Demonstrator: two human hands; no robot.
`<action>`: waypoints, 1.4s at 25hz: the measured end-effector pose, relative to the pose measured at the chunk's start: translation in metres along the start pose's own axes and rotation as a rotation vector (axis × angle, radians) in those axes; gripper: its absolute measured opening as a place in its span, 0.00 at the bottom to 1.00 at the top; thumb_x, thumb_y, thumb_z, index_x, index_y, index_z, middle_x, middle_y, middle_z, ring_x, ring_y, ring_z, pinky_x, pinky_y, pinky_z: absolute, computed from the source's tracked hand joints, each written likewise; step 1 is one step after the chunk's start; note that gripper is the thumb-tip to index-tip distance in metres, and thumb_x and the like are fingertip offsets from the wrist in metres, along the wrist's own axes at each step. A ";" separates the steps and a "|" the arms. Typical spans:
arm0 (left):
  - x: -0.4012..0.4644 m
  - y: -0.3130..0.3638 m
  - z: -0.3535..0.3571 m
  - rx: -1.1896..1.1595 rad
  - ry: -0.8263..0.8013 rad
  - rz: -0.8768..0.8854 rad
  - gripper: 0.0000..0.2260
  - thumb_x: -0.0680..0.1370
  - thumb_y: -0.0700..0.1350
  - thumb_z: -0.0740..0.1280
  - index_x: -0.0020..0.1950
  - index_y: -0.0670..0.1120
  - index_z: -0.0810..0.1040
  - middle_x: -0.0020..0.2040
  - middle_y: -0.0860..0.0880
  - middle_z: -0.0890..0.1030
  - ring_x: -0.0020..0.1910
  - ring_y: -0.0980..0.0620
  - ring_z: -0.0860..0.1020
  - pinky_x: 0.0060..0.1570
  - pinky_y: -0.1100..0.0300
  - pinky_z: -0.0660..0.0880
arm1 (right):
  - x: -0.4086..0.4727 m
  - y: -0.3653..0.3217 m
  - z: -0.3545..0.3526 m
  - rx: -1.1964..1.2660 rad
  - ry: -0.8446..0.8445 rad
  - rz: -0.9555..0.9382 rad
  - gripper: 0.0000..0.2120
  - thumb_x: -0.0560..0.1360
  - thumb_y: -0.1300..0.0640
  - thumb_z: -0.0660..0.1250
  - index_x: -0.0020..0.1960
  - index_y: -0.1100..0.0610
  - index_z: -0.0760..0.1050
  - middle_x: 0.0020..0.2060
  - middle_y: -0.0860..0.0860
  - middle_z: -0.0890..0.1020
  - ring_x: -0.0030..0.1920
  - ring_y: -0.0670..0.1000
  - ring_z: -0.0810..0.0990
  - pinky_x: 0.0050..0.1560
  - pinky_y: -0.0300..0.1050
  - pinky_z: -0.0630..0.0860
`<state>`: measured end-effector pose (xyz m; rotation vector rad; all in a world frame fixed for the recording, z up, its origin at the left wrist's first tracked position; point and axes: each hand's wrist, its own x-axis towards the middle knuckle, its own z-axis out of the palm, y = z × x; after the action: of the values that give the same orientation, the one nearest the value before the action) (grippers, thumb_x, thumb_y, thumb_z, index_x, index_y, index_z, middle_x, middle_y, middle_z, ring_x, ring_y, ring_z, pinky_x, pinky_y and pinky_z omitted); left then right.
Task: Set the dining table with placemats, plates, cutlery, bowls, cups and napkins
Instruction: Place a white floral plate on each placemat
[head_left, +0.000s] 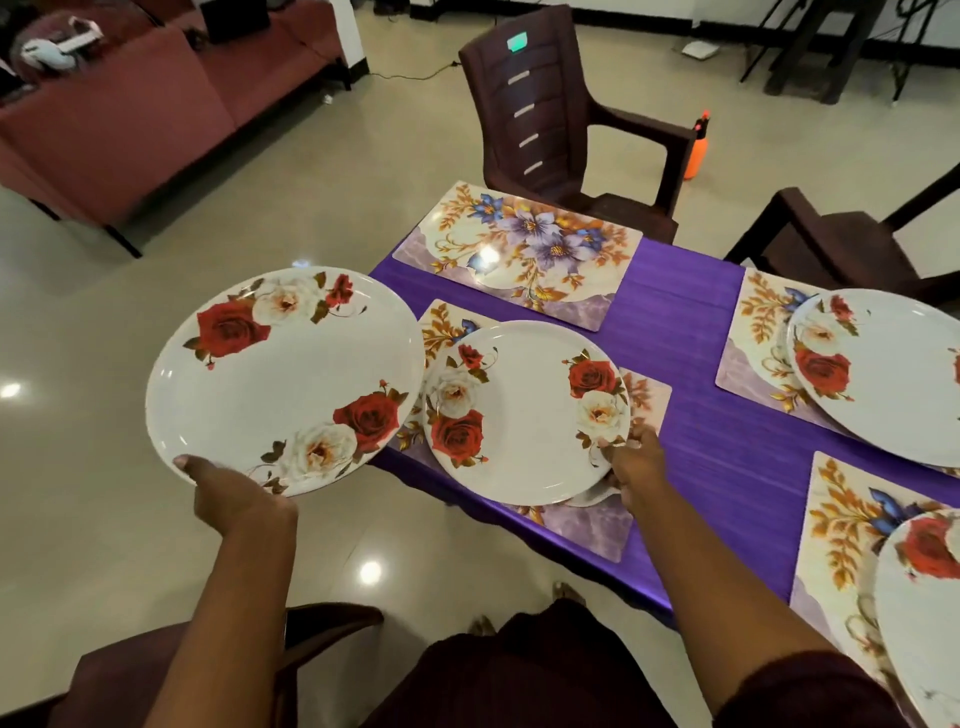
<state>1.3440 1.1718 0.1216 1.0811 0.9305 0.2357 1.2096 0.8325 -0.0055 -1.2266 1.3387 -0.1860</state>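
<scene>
At centre frame the right hand (631, 460) pinches a plate (524, 410) onto its placemat (587, 527); the left hand (234, 499) grips a spare plate (280, 379); one bare placemat (519, 254) remains, cutlery, bowls, cups, napkins not yet laid.

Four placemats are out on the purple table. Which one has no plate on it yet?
The far placemat, in front of the brown chair. It lies bare, its purple flower print fully visible; the other three each carry a rose-patterned plate.

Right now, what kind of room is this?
Most likely a home dining area open to a living room: a purple-clothed table with floral placemats, brown plastic chairs and a red sofa.
</scene>
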 end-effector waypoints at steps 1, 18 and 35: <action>0.002 -0.001 0.001 0.015 -0.018 -0.008 0.21 0.79 0.62 0.58 0.66 0.50 0.72 0.51 0.56 0.78 0.51 0.55 0.79 0.49 0.57 0.80 | 0.000 0.001 0.001 -0.014 -0.014 -0.008 0.21 0.73 0.65 0.72 0.62 0.55 0.69 0.51 0.53 0.80 0.51 0.57 0.79 0.35 0.47 0.76; 0.009 -0.018 0.018 0.107 -0.120 -0.045 0.24 0.80 0.62 0.58 0.71 0.50 0.68 0.57 0.54 0.76 0.55 0.54 0.77 0.53 0.56 0.79 | -0.007 0.010 0.006 -0.419 0.022 -0.158 0.23 0.74 0.59 0.69 0.66 0.58 0.66 0.60 0.57 0.78 0.59 0.60 0.77 0.54 0.53 0.78; -0.011 -0.053 0.066 0.238 -0.315 0.028 0.19 0.82 0.58 0.57 0.69 0.52 0.68 0.60 0.50 0.76 0.58 0.48 0.78 0.57 0.48 0.77 | -0.076 -0.106 0.057 -0.199 -0.305 -0.442 0.15 0.81 0.48 0.60 0.64 0.54 0.72 0.47 0.50 0.82 0.41 0.48 0.81 0.37 0.40 0.75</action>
<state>1.3731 1.0967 0.0933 1.3070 0.6708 -0.0256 1.2863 0.8738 0.1072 -1.6400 0.8247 -0.1704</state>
